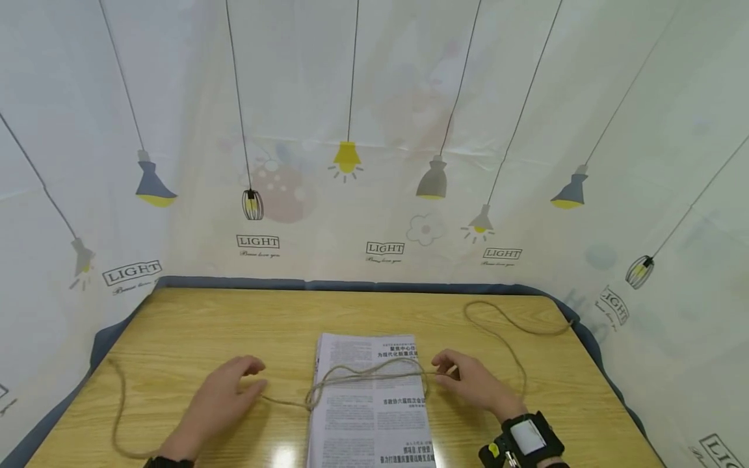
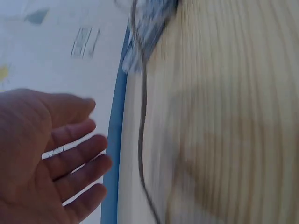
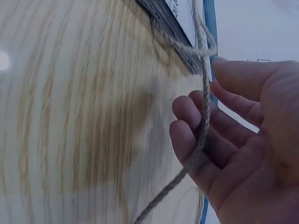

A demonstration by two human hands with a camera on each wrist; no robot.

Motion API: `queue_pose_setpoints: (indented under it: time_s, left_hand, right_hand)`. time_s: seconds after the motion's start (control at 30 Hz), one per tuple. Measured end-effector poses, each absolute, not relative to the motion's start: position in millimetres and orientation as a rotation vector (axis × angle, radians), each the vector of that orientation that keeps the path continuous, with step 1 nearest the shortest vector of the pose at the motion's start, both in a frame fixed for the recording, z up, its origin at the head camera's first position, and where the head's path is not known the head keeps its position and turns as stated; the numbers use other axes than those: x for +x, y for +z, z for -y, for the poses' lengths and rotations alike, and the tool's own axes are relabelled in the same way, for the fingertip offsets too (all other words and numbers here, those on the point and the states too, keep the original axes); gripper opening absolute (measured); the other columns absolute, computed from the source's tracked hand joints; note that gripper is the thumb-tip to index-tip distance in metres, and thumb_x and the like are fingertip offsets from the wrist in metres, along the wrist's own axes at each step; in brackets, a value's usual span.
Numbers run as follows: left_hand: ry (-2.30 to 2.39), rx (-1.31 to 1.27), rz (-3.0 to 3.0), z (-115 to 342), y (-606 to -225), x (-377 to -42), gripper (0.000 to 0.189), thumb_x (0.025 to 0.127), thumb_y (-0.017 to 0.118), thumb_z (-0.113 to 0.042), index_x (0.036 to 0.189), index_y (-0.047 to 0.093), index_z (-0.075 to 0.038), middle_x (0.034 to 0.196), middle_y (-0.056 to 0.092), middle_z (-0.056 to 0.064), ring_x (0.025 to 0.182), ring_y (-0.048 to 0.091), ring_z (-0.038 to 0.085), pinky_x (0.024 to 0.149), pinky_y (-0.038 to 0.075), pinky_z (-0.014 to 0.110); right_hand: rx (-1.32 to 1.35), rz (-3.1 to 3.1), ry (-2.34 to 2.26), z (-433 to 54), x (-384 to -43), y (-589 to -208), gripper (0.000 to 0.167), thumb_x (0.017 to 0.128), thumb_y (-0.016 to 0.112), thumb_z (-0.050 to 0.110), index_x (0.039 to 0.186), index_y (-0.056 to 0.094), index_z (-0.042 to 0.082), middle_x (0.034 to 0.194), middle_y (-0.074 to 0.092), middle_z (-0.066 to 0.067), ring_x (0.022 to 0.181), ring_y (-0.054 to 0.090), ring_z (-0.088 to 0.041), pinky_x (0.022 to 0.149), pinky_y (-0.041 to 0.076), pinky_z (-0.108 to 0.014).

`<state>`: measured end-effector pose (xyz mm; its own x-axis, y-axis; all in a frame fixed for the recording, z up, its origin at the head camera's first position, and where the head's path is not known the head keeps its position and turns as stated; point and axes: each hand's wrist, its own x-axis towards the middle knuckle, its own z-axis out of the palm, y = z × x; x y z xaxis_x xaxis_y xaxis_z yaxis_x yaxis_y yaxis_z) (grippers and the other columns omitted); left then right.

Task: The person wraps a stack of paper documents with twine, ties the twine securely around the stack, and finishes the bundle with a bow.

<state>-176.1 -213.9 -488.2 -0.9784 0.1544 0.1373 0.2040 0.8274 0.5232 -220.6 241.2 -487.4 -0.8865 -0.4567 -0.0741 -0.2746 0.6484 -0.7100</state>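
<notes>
A stack of folded newspapers [image 1: 374, 416] lies on the wooden table. A thin beige rope [image 1: 374, 376] crosses its top in loose loops, with a bend hanging at its left edge. To the left of the stack, my left hand [image 1: 225, 396] is held with fingers slightly bent. In the left wrist view, the rope [image 2: 141, 130] runs past those fingertips, apart from them. Close to the right edge, my right hand [image 1: 471, 380] has its fingers curled. The rope [image 3: 204, 88] passes across their inner side in the right wrist view, and the thumb stays raised near it.
One rope tail [image 1: 121, 409] trails over the table at the left. Another tail [image 1: 515, 325] curves toward the far right corner. Behind the table [image 1: 246, 312], a pale cloth [image 1: 374, 214] printed with lamps hangs, and a blue edge [image 1: 339, 286] borders the tabletop.
</notes>
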Motion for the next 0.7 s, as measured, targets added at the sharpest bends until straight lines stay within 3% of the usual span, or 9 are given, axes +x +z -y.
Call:
queue_pose_setpoints:
  time_s: [0.17,0.33,0.5,0.7]
  left_hand:
    - [-0.956,-0.481,3.017,168.3,-492.4,-178.2,0.018,0.090,0.068,-0.039,0.096,0.060,-0.025,0.090,0.061,-0.012,0.083,0.057,0.005,0.072,0.048,0.028]
    - [-0.933,-0.642,3.055,149.2,-502.1,-178.3,0.023,0.089,0.069,-0.038,0.088,0.051,-0.024,0.073,0.047,-0.013,0.063,0.040,0.001,0.058,0.035,0.021]
    - [-0.980,-0.616,3.016,146.7,-500.0,-177.8,0.013,0.092,0.067,-0.027,0.089,0.055,-0.025,0.072,0.046,-0.013,0.062,0.040,0.000,0.056,0.035,0.020]
    - [-0.874,-0.399,3.002,151.1,-472.6,-171.6,0.007,0.089,0.069,-0.037,0.084,0.065,-0.035,0.073,0.056,-0.019,0.062,0.045,0.000,0.056,0.038,0.022]
  right_hand:
    - [-0.587,-2.652,-1.044,-229.1,-224.3,-491.7,0.031,0.098,0.060,0.026,0.122,0.059,0.006,0.113,0.063,-0.007,0.103,0.060,-0.022,0.085,0.051,-0.035]
    - [-0.560,-2.693,-1.019,-219.0,-226.5,-495.7,0.023,0.097,0.060,0.015,0.119,0.060,0.009,0.109,0.064,-0.005,0.098,0.060,-0.016,0.082,0.050,-0.035]
    - [-0.535,-2.749,-1.018,-216.8,-224.8,-496.1,0.013,0.095,0.063,0.016,0.108,0.064,0.014,0.094,0.063,0.004,0.081,0.055,-0.009,0.071,0.046,-0.026]
    - [-0.531,-2.779,-1.050,-221.8,-218.9,-488.7,0.004,0.092,0.068,0.023,0.088,0.069,0.021,0.087,0.064,0.011,0.079,0.055,-0.005,0.071,0.044,-0.024]
